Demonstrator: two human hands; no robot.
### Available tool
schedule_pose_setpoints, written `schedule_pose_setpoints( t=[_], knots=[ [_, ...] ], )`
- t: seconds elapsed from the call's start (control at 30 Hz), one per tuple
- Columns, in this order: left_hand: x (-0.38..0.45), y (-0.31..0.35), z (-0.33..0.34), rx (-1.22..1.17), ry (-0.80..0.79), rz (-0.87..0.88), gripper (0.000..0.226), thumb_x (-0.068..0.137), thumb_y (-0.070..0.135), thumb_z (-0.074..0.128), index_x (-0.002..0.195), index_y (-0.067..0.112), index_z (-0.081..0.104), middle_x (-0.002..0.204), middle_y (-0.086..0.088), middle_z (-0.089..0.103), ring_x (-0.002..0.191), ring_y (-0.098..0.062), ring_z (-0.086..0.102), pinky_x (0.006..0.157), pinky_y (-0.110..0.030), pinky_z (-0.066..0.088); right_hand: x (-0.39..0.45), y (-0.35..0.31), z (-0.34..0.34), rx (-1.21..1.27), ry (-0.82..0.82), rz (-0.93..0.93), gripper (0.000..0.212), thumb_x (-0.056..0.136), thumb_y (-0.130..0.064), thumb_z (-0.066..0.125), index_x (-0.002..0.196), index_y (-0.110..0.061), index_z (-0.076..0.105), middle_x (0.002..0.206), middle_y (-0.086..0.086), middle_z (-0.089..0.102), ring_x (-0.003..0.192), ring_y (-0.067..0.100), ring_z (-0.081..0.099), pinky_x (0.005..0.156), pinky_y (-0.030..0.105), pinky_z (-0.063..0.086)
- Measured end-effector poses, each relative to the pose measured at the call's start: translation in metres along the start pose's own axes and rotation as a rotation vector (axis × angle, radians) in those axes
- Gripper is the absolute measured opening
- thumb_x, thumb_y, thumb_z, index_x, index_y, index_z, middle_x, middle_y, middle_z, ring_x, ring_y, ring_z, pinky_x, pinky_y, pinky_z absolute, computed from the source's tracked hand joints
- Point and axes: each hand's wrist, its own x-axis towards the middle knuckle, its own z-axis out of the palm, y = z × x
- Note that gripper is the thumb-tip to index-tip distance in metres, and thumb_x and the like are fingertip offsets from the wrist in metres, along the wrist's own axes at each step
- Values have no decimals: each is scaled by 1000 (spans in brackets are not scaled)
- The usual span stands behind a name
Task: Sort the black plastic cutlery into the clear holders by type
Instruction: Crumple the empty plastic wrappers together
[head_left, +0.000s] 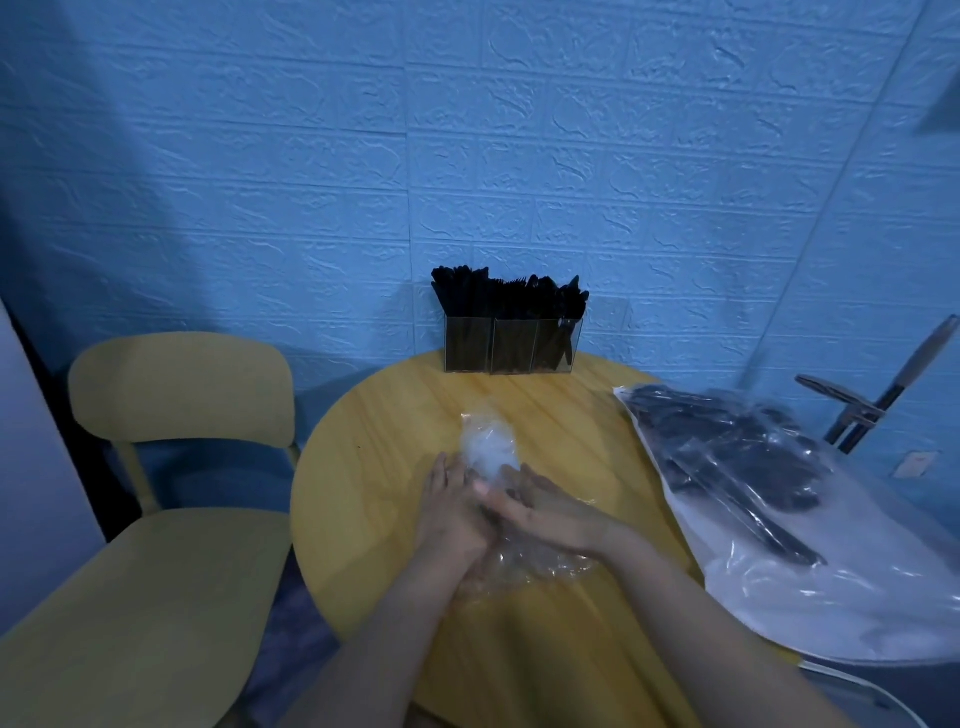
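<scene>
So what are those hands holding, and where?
Both hands, left and right, hold a crumpled clear plastic bag around its middle; its ends stick out beyond them.

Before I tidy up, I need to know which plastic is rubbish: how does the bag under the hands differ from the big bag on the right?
The small bag is crumpled and looks empty; the big bag lies flat and holds black cutlery. Both hands, left and right, rest on the small bag; nothing touches the big bag. Both are clear plastic on the round table.
</scene>
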Motion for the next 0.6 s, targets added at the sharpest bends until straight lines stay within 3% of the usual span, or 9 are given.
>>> schedule_pose_setpoints(
  t=[0.13, 0.23, 0.3, 0.43, 0.53, 0.6],
  knots=[
    [6, -6, -2, 2, -97, 38, 66, 99, 51, 23, 153, 16, 10, 160, -7, -1, 146, -27, -14, 119, -38, -4, -4, -9, 10, -162, 13, 3, 109, 75, -82, 40, 152, -20, -4, 159, 7, -10, 147, 24, -7, 119, 40, 6],
    [12, -15, -6, -49, -189, 62, 59, 101, 46, 15, 152, 16, 17, 160, -7, -1, 145, -25, -17, 119, -41, -6, 1, -8, 14, -147, -10, -17, 122, 60, -94, 32, 153, -22, -2, 160, 5, -9, 147, 24, -9, 119, 43, 6],
    [7, -11, -15, -265, -195, 13, 54, 103, 39, 11, 151, 15, 16, 160, -4, 1, 146, -23, -14, 117, -39, -8, 2, -8, 17, -152, -9, -35, 127, 53, -98, 25, 153, -24, -1, 160, 6, -7, 146, 26, -10, 119, 45, 4],
    [1, -6, -25, -773, -11, -86, 46, 104, 21, 23, 150, 13, 21, 160, -3, 6, 147, -20, -5, 115, -32, -3, -5, -14, 26, -136, 22, -17, 114, 70, -85, 41, 153, -18, 1, 159, 10, -12, 146, 26, -14, 119, 44, -1],
    [-2, -12, -23, -1071, -9, -91, 57, 97, 8, 41, 150, 16, 21, 160, -1, 1, 147, -15, -2, 117, -31, 5, -3, -21, 32, -113, 72, 5, 110, 76, -73, 53, 152, -19, -5, 158, 13, -14, 145, 28, -15, 118, 43, -3],
    [-8, -12, -25, -1219, -21, -97, 66, 95, 7, 43, 152, 23, 13, 160, 3, -1, 147, -13, 3, 118, -32, 10, 0, -25, 38, -149, 107, 19, 104, 81, -61, 57, 152, -18, -6, 158, 14, -14, 145, 28, -15, 118, 43, -5]
  ],
)
